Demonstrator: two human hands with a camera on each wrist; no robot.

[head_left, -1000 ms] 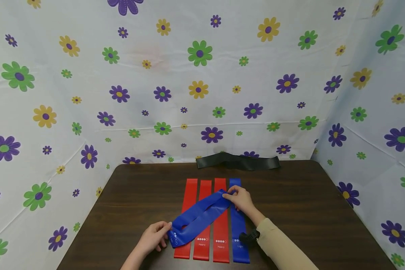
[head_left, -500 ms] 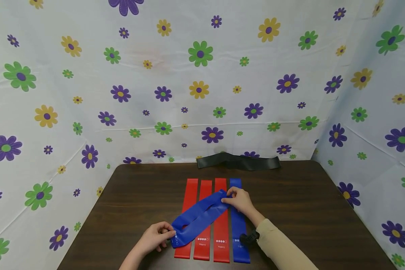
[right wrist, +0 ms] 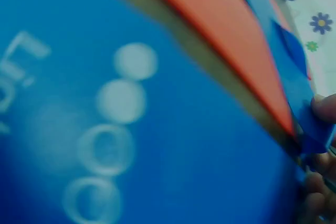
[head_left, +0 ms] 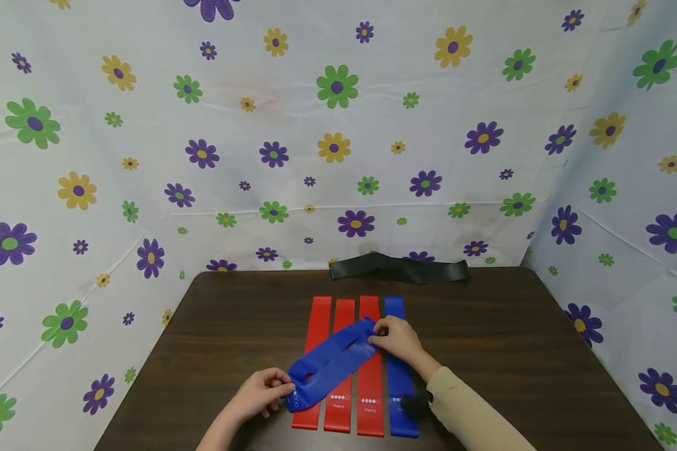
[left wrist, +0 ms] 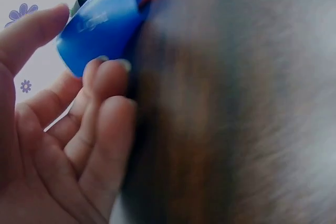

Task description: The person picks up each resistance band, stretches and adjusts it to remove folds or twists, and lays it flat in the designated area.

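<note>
A blue resistance band (head_left: 328, 376) is held aslant above the other bands, its two layers partly gaping. My left hand (head_left: 261, 393) pinches its lower left end, where white circles are printed. In the left wrist view that end of the blue band (left wrist: 102, 24) sits between thumb and fingers. My right hand (head_left: 399, 341) pinches the upper right end between thumb and fingertips; its thumb (right wrist: 324, 107) shows at the edge of the right wrist view. Beneath lie three red bands (head_left: 370, 382) marked Heavy where the print shows, and a flat blue band (head_left: 399, 376).
A black band (head_left: 400, 270) lies crosswise at the back edge of the dark wooden table (head_left: 231, 326). A flowered cloth (head_left: 293, 125) hangs behind and along the sides. A dark strap (head_left: 416, 404) circles the right wrist, over the flat blue band.
My left hand has shifted slightly right with its end of the held blue band. My right hand has drawn a little left and down, bringing the ends closer. The flat bands stay put.
</note>
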